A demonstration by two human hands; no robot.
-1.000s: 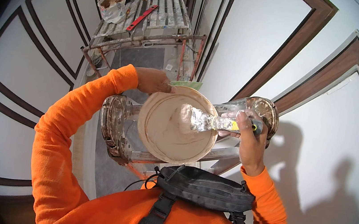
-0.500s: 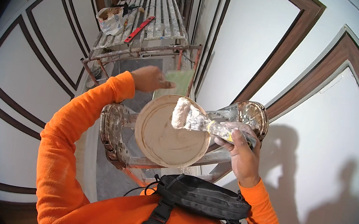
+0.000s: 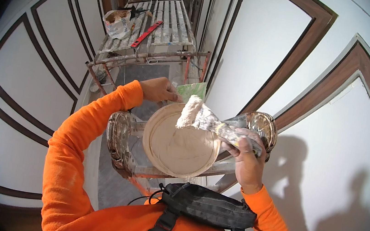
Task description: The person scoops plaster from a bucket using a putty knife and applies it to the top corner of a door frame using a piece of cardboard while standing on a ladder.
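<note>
My right hand (image 3: 248, 155) grips the handle of a putty knife (image 3: 227, 131), its blade thickly loaded with pale putty (image 3: 190, 110). The blade is over the right part of a round, beige, putty-smeared bucket top (image 3: 180, 149); whether this is a lid or the contents, I cannot tell. Beyond the bucket's far left rim, my left hand (image 3: 160, 90) is closed with fingers together at the edge of a flat green-and-white sheet (image 3: 192, 90). The sheet's lower part is hidden behind the bucket and the putty.
Putty-crusted stand parts (image 3: 119, 140) flank the bucket. Ahead is a slatted platform (image 3: 173, 19) on a rusty frame, carrying a red level (image 3: 147, 34) and an open bag (image 3: 117, 24). Panelled walls with dark trim close in on both sides. A black pouch (image 3: 208, 204) hangs at my chest.
My left hand has shifted slightly down and right toward the bucket's far rim, and the green sheet is less blurred. The loaded putty knife stays over the bucket, blade tipped slightly higher.
</note>
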